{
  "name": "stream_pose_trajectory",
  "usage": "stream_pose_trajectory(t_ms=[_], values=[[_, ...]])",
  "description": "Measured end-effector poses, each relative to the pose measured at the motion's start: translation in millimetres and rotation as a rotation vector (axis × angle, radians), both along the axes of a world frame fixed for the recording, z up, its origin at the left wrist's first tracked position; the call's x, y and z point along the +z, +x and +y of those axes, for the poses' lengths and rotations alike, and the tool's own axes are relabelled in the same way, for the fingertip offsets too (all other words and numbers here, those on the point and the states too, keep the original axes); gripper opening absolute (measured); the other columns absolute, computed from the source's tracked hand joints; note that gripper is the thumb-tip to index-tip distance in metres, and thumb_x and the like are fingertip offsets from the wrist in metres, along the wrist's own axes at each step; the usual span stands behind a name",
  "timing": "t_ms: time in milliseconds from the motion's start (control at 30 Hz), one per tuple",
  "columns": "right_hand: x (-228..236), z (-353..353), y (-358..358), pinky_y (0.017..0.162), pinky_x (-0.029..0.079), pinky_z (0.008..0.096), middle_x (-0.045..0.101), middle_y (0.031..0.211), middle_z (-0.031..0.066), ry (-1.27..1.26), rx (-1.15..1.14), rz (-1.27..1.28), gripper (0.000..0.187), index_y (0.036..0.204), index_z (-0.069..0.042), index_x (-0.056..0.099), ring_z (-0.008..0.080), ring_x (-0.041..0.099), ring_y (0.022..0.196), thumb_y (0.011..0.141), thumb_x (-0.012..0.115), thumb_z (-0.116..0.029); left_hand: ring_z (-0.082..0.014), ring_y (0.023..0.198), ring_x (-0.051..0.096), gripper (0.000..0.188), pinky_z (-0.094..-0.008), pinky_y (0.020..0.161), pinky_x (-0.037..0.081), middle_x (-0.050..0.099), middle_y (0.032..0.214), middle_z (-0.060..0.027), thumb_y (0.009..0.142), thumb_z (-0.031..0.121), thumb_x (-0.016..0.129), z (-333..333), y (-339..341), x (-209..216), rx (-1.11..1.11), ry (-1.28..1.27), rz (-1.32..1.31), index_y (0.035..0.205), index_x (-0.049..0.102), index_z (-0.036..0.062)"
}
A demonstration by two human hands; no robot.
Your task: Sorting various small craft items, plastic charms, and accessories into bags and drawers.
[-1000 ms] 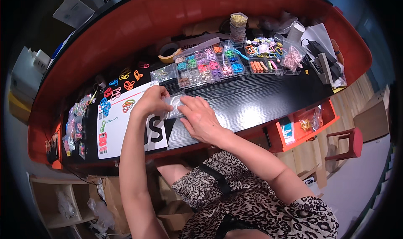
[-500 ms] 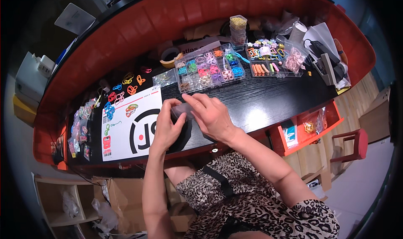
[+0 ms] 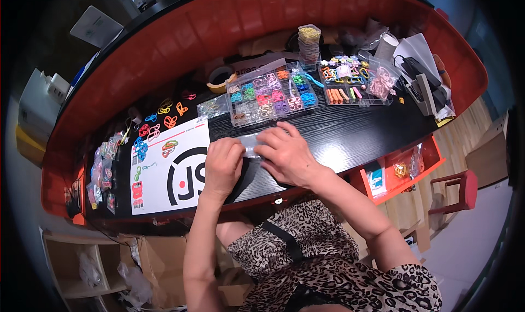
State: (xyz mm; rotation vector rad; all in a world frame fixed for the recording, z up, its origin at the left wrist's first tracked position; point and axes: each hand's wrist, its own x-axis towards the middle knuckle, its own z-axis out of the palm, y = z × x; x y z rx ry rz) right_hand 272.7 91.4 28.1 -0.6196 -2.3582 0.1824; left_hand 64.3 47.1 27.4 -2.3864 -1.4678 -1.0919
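A small see-through plastic bag [image 3: 251, 145] is stretched between my two hands, low over the black desk. My left hand [image 3: 225, 163] pinches its left end, fingers curled in. On the other side my right hand [image 3: 288, 155] grips the bag's right end with bent fingers, the index finger raised a little. What the bag holds, if anything, cannot be made out. Just beyond my hands stands a see-through compartment box [image 3: 236, 115] of colourful rubber-band-like loops. Left of my left hand lies a white printed sheet [image 3: 158, 175], with a few coloured loops [image 3: 169, 148] on it.
Loose coloured loops [image 3: 170, 121] and small filled bags [image 3: 104, 167] lie at the left. A tape roll [image 3: 220, 78], stacked small tubs [image 3: 309, 46] and a second box [image 3: 350, 96] stand farther back. An orange drawer [image 3: 402, 175] juts out at the right, near a red stool [image 3: 466, 191].
My hands have moved apart and turned, palms more downward. The bag, which stood bunched between my fingers, is now drawn out flat between them.
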Motion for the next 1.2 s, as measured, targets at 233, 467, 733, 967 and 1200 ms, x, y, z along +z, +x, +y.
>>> stream_pose_trajectory(t_ms=[233, 467, 733, 967, 1200], values=[[-17.7, -32.0, 32.7, 0.102, 0.045, 0.0480, 0.059, 0.129, 0.0199, -0.034, -0.056, 0.303, 0.043, 0.120, -0.001, 0.061, 0.0356, 0.060, 0.114, 0.081, 0.074, -0.013, -0.0371, 0.099, 0.056, 0.029, -0.0434, 0.086, 0.047, 0.058, 0.099, -0.0166, 0.066, -0.012, 0.055, -10.3, 4.7, 33.4, 0.006, -0.467, 0.110, 0.093, 0.058, -0.0021], [-32.6, -83.4, 181.3, 0.094, 0.047, 0.0423, 0.064, 0.122, 0.0154, 0.091, -0.685, 0.322, 0.041, 0.117, -0.002, 0.064, 0.0325, 0.062, 0.109, 0.076, 0.065, 0.005, -0.0353, 0.103, 0.056, 0.022, -0.0429, 0.092, 0.045, 0.059, 0.105, -0.0155, 0.080, 0.000, 0.067, -13.8, 9.7, 28.8, 0.066, -0.450, 0.127, 0.101, 0.062, 0.0004], [-128.4, -131.4, 288.5, 0.098, 0.047, 0.0347, 0.052, 0.142, 0.0148, -0.352, -1.342, 0.780, 0.048, 0.138, 0.002, 0.053, 0.0240, 0.054, 0.123, 0.090, 0.059, -0.001, -0.0368, 0.124, 0.053, 0.034, -0.0460, 0.105, 0.040, 0.057, 0.125, -0.0161, 0.080, 0.003, 0.071, -27.6, 29.3, 7.3, 0.086, -0.132, 0.000, 0.113, 0.063, 0.0016], [-153.1, -80.1, 301.8, 0.085, 0.050, 0.0270, 0.058, 0.135, 0.0090, -0.573, -1.095, 0.795, 0.058, 0.143, -0.001, 0.050, 0.0149, 0.058, 0.109, 0.087, 0.062, 0.003, -0.0362, 0.123, 0.054, 0.029, -0.0454, 0.105, 0.041, 0.059, 0.125, -0.0162, 0.083, 0.003, 0.069, -37.8, 13.8, 0.2, 0.149, -0.009, -0.073, 0.112, 0.064, 0.0005], [-133.7, -31.0, 277.1, 0.090, 0.051, 0.0360, 0.064, 0.119, 0.0180, -0.515, -1.140, 0.592, 0.060, 0.137, 0.002, 0.051, 0.0272, 0.063, 0.103, 0.079, 0.064, 0.000, -0.0354, 0.117, 0.056, 0.025, -0.0443, 0.101, 0.042, 0.061, 0.122, -0.0170, 0.087, 0.005, 0.065, -70.7, -14.7, -4.7, 0.250, -0.009, -0.045, 0.111, 0.064, -0.0010]])
